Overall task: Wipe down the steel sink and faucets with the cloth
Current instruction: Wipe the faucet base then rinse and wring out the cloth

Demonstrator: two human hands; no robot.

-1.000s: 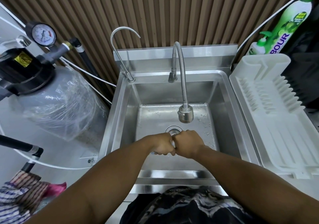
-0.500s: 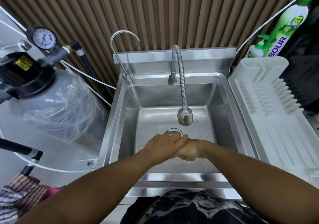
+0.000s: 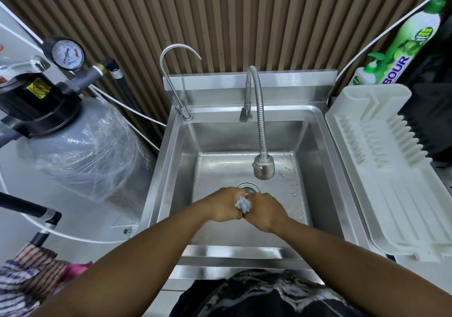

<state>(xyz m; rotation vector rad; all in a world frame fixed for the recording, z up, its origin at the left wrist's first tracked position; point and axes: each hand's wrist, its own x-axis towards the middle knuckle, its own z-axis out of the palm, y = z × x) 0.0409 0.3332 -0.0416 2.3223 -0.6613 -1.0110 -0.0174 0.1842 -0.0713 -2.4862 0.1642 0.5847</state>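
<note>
A small, bunched, pale grey-blue cloth (image 3: 243, 203) shows between my two fists over the steel sink (image 3: 318, 170), just in front of the drain (image 3: 248, 187). My left hand (image 3: 223, 205) grips its left end and my right hand (image 3: 263, 211) grips its right end, knuckles touching. Most of the cloth is hidden inside the fists. The flexible faucet (image 3: 260, 131) arches from the back rim, its spray head hanging above the basin floor. A thin gooseneck faucet (image 3: 175, 82) stands at the back left corner.
A white dish rack (image 3: 381, 165) lies right of the sink, with a green soap bottle (image 3: 403, 48) behind it. A plastic-wrapped filter tank (image 3: 80, 150) with a pressure gauge (image 3: 67, 54) stands left. Striped fabric (image 3: 27, 272) lies at the lower left. Water drops dot the basin floor.
My left hand had lain over the right fist; now both fists sit side by side, and a tuft of cloth shows between them. The camera shifted slightly.
</note>
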